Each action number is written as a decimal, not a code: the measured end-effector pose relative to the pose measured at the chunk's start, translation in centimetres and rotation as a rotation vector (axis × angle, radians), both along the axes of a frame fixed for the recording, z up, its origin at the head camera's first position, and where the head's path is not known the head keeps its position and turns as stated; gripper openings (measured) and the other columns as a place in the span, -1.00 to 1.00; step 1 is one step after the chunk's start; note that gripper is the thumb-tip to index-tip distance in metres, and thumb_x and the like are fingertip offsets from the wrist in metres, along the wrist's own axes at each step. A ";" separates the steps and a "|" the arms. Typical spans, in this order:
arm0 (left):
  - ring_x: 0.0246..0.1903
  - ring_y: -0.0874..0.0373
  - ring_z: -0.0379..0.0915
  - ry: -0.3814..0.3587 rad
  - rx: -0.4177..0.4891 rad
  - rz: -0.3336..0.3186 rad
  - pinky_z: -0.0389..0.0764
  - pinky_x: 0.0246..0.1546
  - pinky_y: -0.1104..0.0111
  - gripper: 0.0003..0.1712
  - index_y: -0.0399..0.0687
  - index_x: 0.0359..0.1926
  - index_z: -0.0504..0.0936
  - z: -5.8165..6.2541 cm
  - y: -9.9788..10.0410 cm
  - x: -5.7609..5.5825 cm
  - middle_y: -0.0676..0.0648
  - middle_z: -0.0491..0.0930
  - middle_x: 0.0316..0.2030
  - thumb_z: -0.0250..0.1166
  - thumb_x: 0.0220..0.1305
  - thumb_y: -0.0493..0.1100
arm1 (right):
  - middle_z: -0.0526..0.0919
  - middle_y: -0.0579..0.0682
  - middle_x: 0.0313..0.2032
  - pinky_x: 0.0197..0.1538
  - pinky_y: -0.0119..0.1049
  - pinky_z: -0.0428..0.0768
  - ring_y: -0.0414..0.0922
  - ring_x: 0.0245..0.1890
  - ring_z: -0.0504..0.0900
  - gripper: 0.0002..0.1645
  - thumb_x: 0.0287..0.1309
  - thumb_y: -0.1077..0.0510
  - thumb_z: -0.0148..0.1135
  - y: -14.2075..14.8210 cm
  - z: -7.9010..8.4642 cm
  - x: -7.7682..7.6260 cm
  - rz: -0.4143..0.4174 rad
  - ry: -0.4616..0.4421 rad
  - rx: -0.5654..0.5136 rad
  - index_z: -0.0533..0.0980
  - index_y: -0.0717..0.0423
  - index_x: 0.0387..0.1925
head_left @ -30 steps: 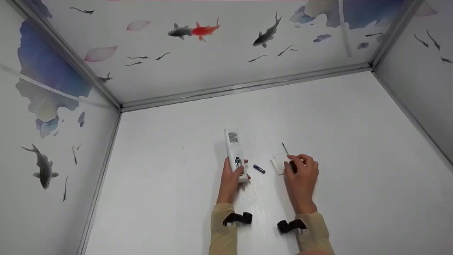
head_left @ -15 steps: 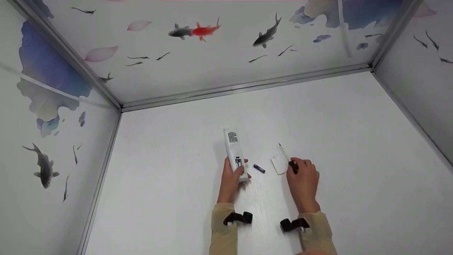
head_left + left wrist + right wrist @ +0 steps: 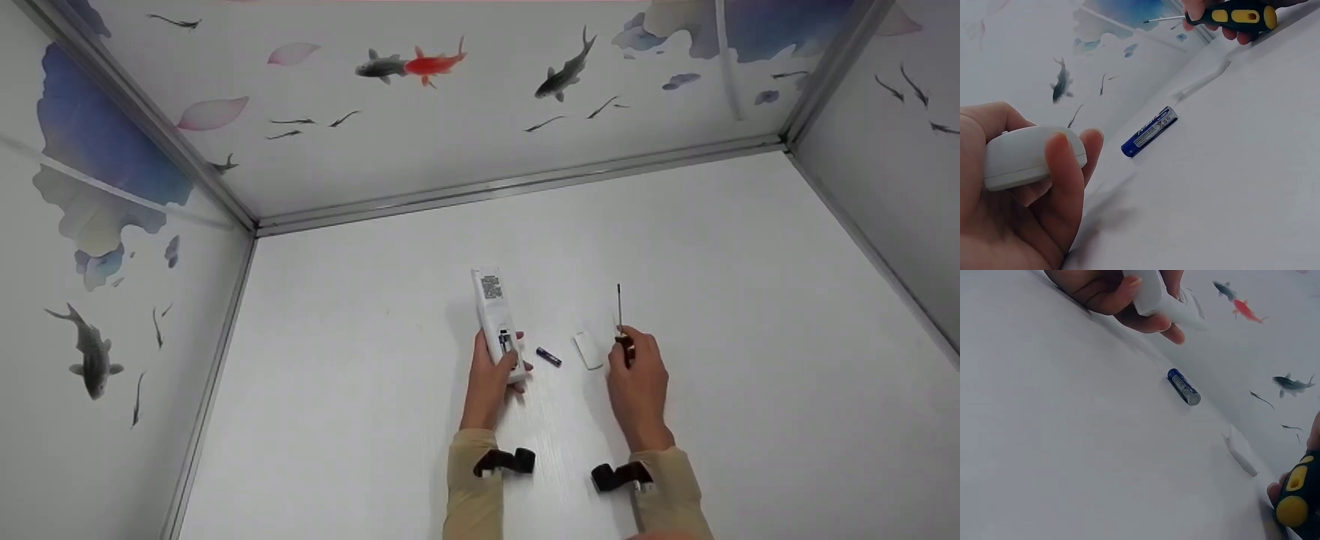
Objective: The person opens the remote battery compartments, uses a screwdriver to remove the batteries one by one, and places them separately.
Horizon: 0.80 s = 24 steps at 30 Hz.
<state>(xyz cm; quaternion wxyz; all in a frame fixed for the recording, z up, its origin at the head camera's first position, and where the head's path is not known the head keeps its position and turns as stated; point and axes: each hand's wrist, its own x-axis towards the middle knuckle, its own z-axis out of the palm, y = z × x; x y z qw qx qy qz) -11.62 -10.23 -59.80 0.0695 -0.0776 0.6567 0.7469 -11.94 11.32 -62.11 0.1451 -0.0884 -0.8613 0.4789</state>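
My left hand grips a white remote control, its back turned up and its battery bay uncovered. A battery shows in the bay, with the left thumb over the bay's lower end. My right hand holds a screwdriver by its black and yellow handle, the thin shaft pointing away from me in the head view. A blue battery lies on the table between the hands. Close to the right hand lies a white battery cover, also seen beyond the battery in the right wrist view.
The white table is bounded by upright panels printed with fish and petals. A metal rail runs along the back edge. Each sleeve carries a black wrist camera, such as the left one.
The right hand has drawn back from the white cover and turned the screwdriver, so its shaft now points straight ahead. The left hand and the remote have barely shifted.
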 end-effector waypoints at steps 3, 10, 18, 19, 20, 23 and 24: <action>-0.24 -0.10 0.51 -0.006 0.009 -0.010 0.55 -0.57 0.07 -0.34 0.26 0.28 0.00 0.2 -0.1 0.0 -0.11 0.40 0.08 0.04 0.25 -0.25 | 0.44 -0.19 -0.17 -0.28 -0.29 0.45 -0.25 -0.26 0.43 -0.62 0.26 0.00 -0.13 -0.3 0.1 0.2 0.059 0.011 -0.023 0.38 -0.11 0.08; -0.25 -0.05 0.52 0.018 0.049 0.043 0.57 -0.56 0.10 -0.32 0.38 0.27 -0.01 -1.1 0.0 -0.3 -0.11 0.38 0.06 0.05 0.25 -0.22 | 0.49 -0.28 -0.26 -0.33 -0.34 0.43 -0.29 -0.37 0.41 -0.66 0.19 0.14 0.03 -1.5 0.6 0.5 0.361 0.147 0.036 0.47 -0.17 0.00; -0.23 -0.09 0.51 0.033 0.147 0.131 0.57 -0.45 0.05 -0.34 0.35 0.27 -0.03 -0.7 0.0 -0.2 -0.10 0.38 0.03 0.02 0.26 -0.20 | 0.55 -0.21 -0.26 -0.30 -0.37 0.45 -0.29 -0.36 0.46 -0.70 0.15 0.18 0.12 -3.8 0.5 1.1 0.607 0.287 0.026 0.53 -0.04 -0.05; -0.23 -0.08 0.51 0.035 0.145 0.135 0.57 -0.46 0.06 -0.35 0.35 0.27 -0.03 -0.7 0.0 -0.2 -0.10 0.38 0.02 0.01 0.26 -0.20 | 0.56 -0.20 -0.24 -0.26 -0.36 0.47 -0.29 -0.32 0.48 -0.71 0.15 0.18 0.13 -4.2 0.5 1.2 0.621 0.301 0.028 0.54 -0.02 -0.06; -0.23 -0.09 0.51 0.040 0.143 0.139 0.57 -0.46 0.06 -0.35 0.34 0.27 -0.03 -0.7 -0.1 -0.2 -0.10 0.38 0.02 0.00 0.26 -0.21 | 0.57 -0.19 -0.23 -0.23 -0.35 0.47 -0.28 -0.29 0.49 -0.71 0.14 0.18 0.13 -4.5 0.4 1.2 0.631 0.311 0.029 0.54 -0.02 -0.06; -0.23 -0.08 0.51 0.045 0.137 0.147 0.57 -0.47 0.06 -0.38 0.34 0.26 0.00 -0.7 -0.1 -0.3 -0.09 0.39 0.02 -0.01 0.27 -0.20 | 0.56 -0.20 -0.23 -0.20 -0.35 0.48 -0.29 -0.27 0.49 -0.70 0.15 0.17 0.13 -5.2 0.4 1.5 0.657 0.316 0.025 0.54 -0.02 -0.06; -0.23 -0.08 0.51 0.046 0.135 0.150 0.57 -0.47 0.06 -0.39 0.33 0.26 0.00 -0.8 -0.2 -0.3 -0.10 0.39 0.02 -0.01 0.27 -0.19 | 0.56 -0.22 -0.23 -0.21 -0.36 0.48 -0.30 -0.27 0.49 -0.70 0.15 0.16 0.12 -5.4 0.4 1.6 0.661 0.309 0.020 0.54 -0.03 -0.05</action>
